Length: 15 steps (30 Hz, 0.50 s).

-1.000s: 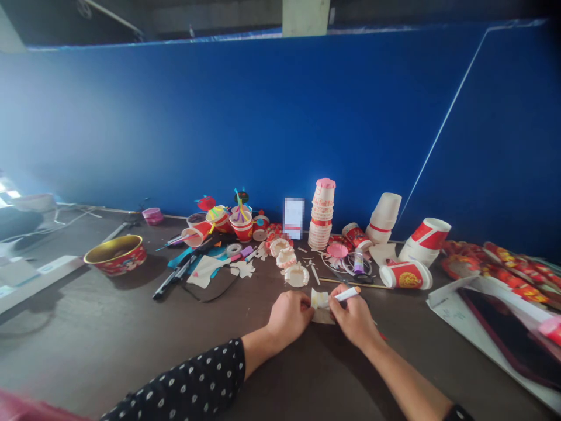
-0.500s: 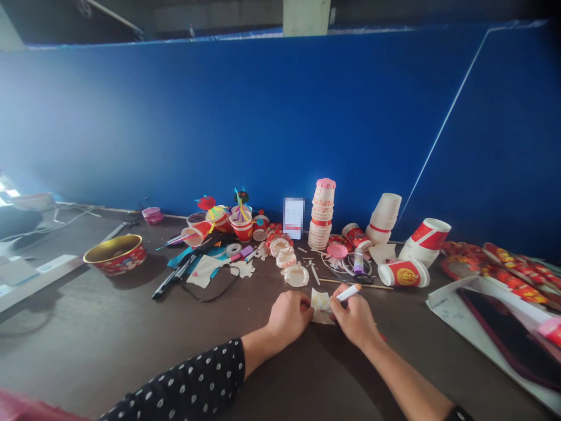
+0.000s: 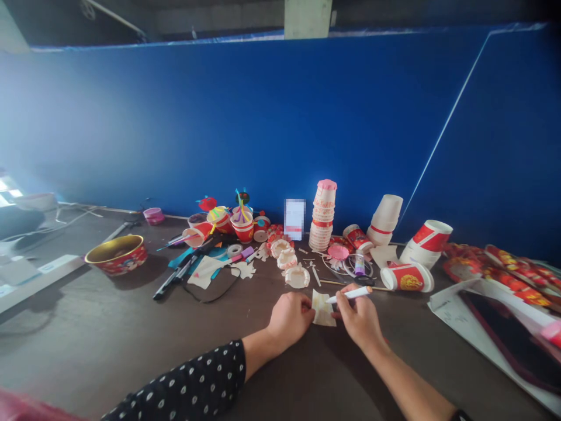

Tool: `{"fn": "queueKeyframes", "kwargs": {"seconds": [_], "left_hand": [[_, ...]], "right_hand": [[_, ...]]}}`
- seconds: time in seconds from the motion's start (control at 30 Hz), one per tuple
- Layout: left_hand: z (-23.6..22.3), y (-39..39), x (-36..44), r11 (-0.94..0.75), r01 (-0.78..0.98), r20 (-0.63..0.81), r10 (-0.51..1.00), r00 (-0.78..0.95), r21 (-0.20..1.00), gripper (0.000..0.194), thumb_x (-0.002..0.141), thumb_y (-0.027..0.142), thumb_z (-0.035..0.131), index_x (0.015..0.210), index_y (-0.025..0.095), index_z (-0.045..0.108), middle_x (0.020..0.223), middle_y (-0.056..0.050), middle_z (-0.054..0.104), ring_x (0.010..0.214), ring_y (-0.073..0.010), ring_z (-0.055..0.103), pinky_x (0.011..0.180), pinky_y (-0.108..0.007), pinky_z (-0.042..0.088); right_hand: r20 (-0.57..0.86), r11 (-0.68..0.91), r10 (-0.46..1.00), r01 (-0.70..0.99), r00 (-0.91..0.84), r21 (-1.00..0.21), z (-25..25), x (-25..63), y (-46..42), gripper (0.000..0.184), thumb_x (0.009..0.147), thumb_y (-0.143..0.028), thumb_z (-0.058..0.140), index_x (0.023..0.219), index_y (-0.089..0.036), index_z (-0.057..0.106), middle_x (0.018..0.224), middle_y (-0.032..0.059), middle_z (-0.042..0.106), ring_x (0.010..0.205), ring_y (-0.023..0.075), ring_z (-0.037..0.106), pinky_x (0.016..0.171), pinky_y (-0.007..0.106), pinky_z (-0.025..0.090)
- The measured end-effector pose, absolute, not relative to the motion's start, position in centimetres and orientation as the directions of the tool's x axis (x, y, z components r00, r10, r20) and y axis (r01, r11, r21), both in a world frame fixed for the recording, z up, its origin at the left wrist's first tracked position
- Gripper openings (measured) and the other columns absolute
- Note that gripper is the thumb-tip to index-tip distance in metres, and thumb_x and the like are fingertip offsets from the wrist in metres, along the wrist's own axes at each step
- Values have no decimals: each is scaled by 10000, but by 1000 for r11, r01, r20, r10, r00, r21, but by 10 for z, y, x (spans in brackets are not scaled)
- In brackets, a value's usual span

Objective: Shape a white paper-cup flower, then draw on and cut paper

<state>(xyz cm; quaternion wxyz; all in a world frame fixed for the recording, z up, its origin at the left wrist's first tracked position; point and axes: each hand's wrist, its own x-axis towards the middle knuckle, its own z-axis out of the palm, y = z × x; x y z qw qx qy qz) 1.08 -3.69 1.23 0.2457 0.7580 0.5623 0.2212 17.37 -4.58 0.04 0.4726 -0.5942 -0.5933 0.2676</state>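
Observation:
My left hand rests on the dark tabletop, its fingertips holding the left edge of a small folded piece of cream paper. My right hand grips a white marker, whose tip points left to the top of the paper. Whether the tip touches the paper is too small to tell. Several paper cup crafts and scraps lie just beyond my hands.
A stack of red-printed paper cups stands behind my hands, with a cup on its side to the right. A gold-lined red bowl sits at the left, black pens and scissors lie nearby, and a blue wall backs the table.
My right hand has moved right, away from my left, and the marker now lies flatter. More of the paper shows between my hands.

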Motion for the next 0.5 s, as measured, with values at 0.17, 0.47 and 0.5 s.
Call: {"fn": "queueKeyframes", "kwargs": {"seconds": [0.17,0.47,0.5], "left_hand": [[12,-36,11,-238,747,59,964,259,621,197,690,251,507,783,161,656,720,-29,647,661,-139,567,587,-215,378],[14,-37,11,-226,747,43,966,257,625,195,679,255,505,768,173,659,699,-20,639,646,-133,557,583,-212,371],[14,-37,11,-225,749,41,966,256,623,197,680,254,504,772,175,659,704,-19,639,649,-133,557,587,-213,371]], "right_hand": [[250,161,956,433,156,-887,0,172,-45,300,775,-507,419,722,-213,440,573,24,578,499,181,613,436,244,497],[235,157,964,446,124,-881,0,172,-44,265,777,-477,433,728,-217,441,569,-4,540,502,162,604,463,241,515],[235,159,965,446,120,-881,0,172,-44,261,778,-472,432,728,-217,442,569,-5,540,502,161,604,465,240,516]]}}
